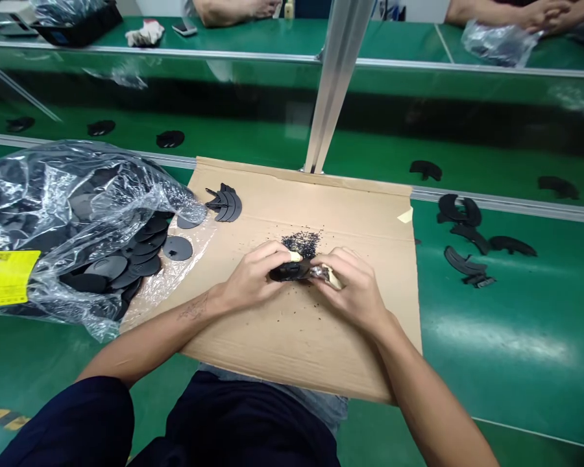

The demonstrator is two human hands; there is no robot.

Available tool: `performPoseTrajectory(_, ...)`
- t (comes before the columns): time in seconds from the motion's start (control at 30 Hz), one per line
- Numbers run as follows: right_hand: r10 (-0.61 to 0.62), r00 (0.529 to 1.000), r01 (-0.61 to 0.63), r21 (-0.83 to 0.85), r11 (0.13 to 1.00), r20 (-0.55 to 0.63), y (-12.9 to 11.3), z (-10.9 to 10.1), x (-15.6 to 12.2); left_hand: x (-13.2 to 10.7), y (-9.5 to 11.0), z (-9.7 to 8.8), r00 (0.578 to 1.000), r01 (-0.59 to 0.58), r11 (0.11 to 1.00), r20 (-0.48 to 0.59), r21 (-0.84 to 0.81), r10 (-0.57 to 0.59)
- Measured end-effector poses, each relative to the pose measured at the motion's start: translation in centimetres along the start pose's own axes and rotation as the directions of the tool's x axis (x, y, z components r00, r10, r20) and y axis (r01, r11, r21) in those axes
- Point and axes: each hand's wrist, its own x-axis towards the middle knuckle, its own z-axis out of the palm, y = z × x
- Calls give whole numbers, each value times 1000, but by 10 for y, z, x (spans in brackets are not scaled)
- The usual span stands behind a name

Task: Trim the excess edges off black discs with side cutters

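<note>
My left hand is closed round a small black plastic part, held just above a sheet of cardboard. My right hand is closed on a small tool with a shiny blade that touches the part's right end. A taped fingertip shows on each hand. A heap of black shavings lies on the cardboard just beyond my hands. Further left on the cardboard sits a stack of trimmed black pieces and a single round black disc.
A clear plastic bag full of black discs with a yellow label lies at the left. Curved black offcuts lie on the green table at the right. A conveyor belt carries black parts behind an aluminium post. Other people's hands rest across it.
</note>
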Motion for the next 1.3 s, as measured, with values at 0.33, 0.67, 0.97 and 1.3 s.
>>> performPoseTrajectory(0.33,-196,976,177,-176,968,-94,3,-6,-1,28,0,-20,968,113,976,242,-186,-66)
performPoseTrajectory(0.67,-26,988,-40,-407,912,-155,16,-13,0,133,-64,-63,981,-34,963,192,268,-19)
performPoseTrajectory(0.97,61,997,-71,-446,892,-38,7,-10,-10,192,-151,-98,848,456,665,-63,592,-525)
performPoseTrajectory(1.3,83,996,-86,-476,875,-28,11,-9,-15,197,-113,-83,760,275,684,282,676,-585)
